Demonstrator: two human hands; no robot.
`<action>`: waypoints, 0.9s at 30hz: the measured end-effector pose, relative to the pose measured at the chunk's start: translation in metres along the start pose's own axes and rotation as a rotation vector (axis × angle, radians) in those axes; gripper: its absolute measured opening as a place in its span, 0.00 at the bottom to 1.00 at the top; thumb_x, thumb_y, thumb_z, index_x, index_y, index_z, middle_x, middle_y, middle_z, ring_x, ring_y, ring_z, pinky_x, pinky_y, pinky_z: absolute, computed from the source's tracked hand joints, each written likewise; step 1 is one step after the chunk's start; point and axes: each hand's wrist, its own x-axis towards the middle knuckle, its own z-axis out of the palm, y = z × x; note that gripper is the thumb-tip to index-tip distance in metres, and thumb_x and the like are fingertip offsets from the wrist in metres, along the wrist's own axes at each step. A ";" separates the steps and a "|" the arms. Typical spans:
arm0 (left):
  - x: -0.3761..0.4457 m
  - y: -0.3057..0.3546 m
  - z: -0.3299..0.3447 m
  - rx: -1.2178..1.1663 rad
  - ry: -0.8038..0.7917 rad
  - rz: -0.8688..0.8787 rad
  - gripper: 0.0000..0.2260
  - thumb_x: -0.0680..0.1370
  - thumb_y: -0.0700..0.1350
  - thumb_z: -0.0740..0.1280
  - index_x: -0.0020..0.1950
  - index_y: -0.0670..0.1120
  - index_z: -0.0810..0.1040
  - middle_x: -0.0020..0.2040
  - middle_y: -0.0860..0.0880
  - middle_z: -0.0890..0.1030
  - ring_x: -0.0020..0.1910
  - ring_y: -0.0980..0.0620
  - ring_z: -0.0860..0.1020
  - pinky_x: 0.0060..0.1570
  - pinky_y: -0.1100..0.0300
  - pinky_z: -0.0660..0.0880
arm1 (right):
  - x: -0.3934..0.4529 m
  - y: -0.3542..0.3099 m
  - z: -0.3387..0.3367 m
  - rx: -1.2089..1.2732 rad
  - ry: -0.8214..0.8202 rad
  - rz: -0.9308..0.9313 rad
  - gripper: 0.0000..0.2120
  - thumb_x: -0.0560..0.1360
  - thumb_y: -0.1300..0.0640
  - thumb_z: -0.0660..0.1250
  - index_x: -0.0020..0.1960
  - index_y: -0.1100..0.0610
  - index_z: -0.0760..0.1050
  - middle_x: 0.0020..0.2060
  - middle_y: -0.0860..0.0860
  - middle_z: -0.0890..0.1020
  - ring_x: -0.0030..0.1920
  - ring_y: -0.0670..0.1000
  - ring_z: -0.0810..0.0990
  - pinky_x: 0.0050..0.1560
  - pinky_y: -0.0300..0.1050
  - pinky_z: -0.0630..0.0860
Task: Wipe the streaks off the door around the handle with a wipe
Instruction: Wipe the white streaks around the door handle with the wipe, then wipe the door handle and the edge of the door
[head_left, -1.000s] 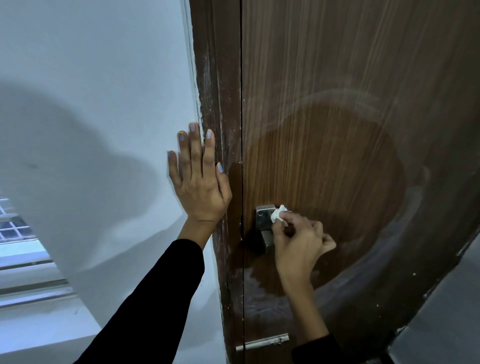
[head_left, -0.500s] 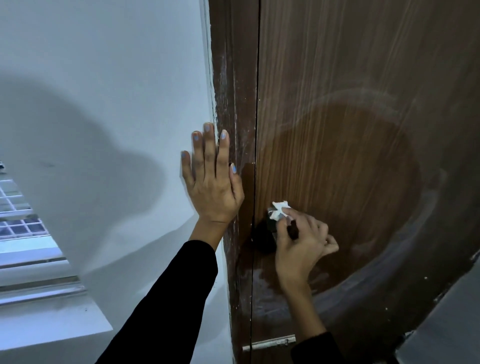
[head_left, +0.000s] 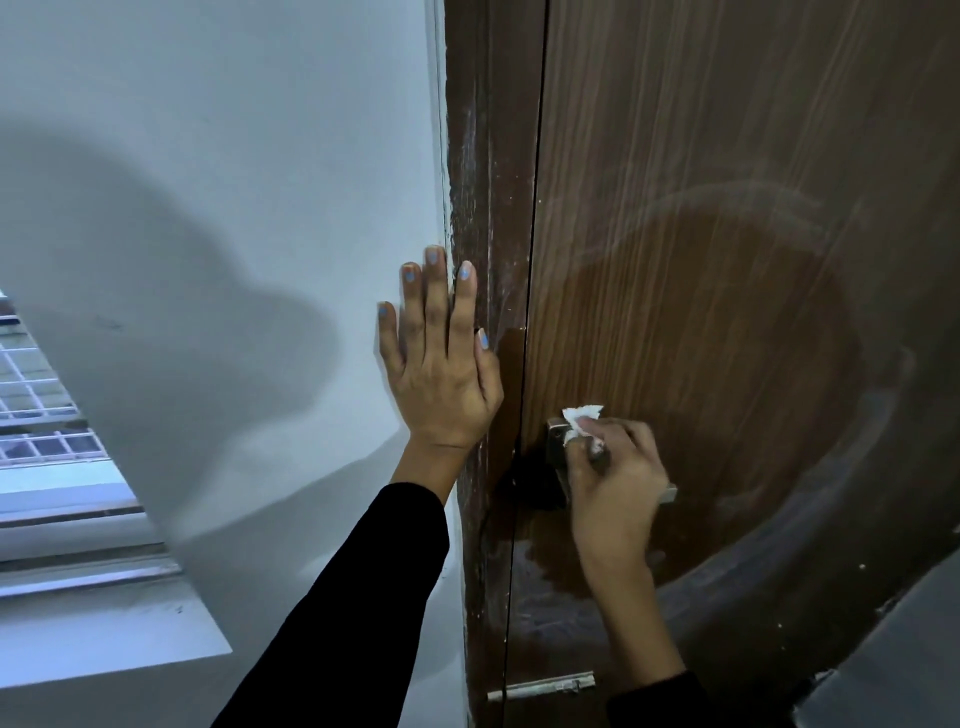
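Observation:
A brown wood-grain door (head_left: 727, 260) fills the right half of the head view. A darker, damp-looking round patch surrounds the metal handle (head_left: 557, 441), ringed by pale streaks (head_left: 753, 197). My right hand (head_left: 613, 478) pinches a small crumpled white wipe (head_left: 581, 418) and presses it on the top of the handle, hiding most of the lever. My left hand (head_left: 441, 374) lies flat with fingers spread on the white wall and the edge of the door frame (head_left: 478, 208), just left of the handle.
The white wall (head_left: 234, 208) spans the left. A window with a grille and sill (head_left: 67, 493) sits at lower left. A metal latch bolt (head_left: 545, 686) is on the door below the handle. A grey surface (head_left: 893, 665) cuts in at lower right.
The view has drifted, so the door and hands sit further right. My right hand with the wipe has shifted slightly on the handle. My left hand stays pressed flat.

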 end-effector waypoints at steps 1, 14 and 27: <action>0.000 0.000 0.000 0.003 -0.001 -0.001 0.24 0.80 0.47 0.51 0.77 0.46 0.56 0.75 0.42 0.64 0.76 0.44 0.57 0.75 0.48 0.48 | -0.003 -0.001 0.001 -0.032 -0.038 0.000 0.07 0.70 0.66 0.70 0.47 0.61 0.80 0.46 0.55 0.77 0.44 0.53 0.77 0.41 0.33 0.69; -0.006 -0.002 -0.022 -0.128 -0.132 0.005 0.23 0.80 0.44 0.54 0.76 0.44 0.59 0.75 0.42 0.62 0.76 0.44 0.57 0.75 0.49 0.50 | -0.058 -0.018 0.013 -0.312 -0.556 -0.325 0.08 0.70 0.57 0.65 0.42 0.54 0.82 0.39 0.50 0.83 0.41 0.52 0.79 0.49 0.45 0.68; -0.380 -0.088 -0.211 0.164 -0.822 -0.988 0.14 0.75 0.31 0.66 0.60 0.36 0.78 0.58 0.40 0.81 0.59 0.39 0.79 0.62 0.44 0.71 | -0.310 0.055 0.142 0.102 -1.359 0.048 0.06 0.72 0.67 0.65 0.43 0.62 0.81 0.43 0.57 0.84 0.45 0.54 0.82 0.49 0.42 0.77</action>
